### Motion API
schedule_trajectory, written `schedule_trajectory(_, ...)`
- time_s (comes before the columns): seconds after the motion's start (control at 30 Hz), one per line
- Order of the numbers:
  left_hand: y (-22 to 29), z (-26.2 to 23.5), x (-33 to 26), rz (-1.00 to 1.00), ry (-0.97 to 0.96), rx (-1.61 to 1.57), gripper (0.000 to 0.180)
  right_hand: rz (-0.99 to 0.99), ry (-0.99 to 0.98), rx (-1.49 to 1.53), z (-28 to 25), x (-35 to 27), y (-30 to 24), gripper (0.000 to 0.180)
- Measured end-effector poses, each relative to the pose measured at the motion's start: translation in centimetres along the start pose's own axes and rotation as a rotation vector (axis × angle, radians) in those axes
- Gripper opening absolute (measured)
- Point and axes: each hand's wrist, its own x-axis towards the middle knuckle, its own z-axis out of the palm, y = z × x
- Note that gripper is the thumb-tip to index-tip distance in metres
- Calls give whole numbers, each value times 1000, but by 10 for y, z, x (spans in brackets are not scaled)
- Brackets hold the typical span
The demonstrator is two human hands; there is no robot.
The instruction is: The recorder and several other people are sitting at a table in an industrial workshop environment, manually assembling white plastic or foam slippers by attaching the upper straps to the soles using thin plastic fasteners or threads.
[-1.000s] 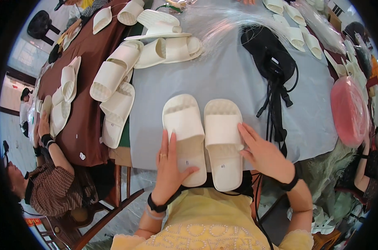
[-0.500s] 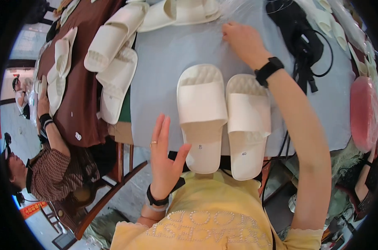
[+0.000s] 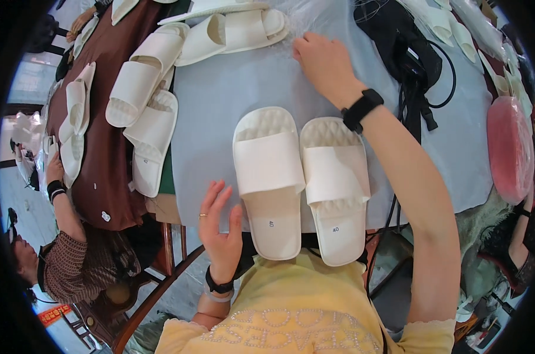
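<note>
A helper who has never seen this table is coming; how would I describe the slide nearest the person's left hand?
Start with the pale grey-blue cloth. At its near edge, a left slide and a right slide lie side by side, both cream. Choose the one beside the open left hand; its toe reaches farther up the cloth than its neighbour's.

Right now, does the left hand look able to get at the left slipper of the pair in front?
Probably yes: the left hand is open just left of the left slipper, with nothing visible between them. The right hand is farther off, out of the way.
</note>
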Motion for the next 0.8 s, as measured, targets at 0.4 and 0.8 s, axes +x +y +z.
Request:
schedule_trajectory(0.4,3,7,2,27,42,-56,25,22,-160,149,-1,-7,15,10)
schedule_trajectory(0.8,57,-26,-13,-376,-394,-735,22,-474,-174,597,-127,-110,-55,17)
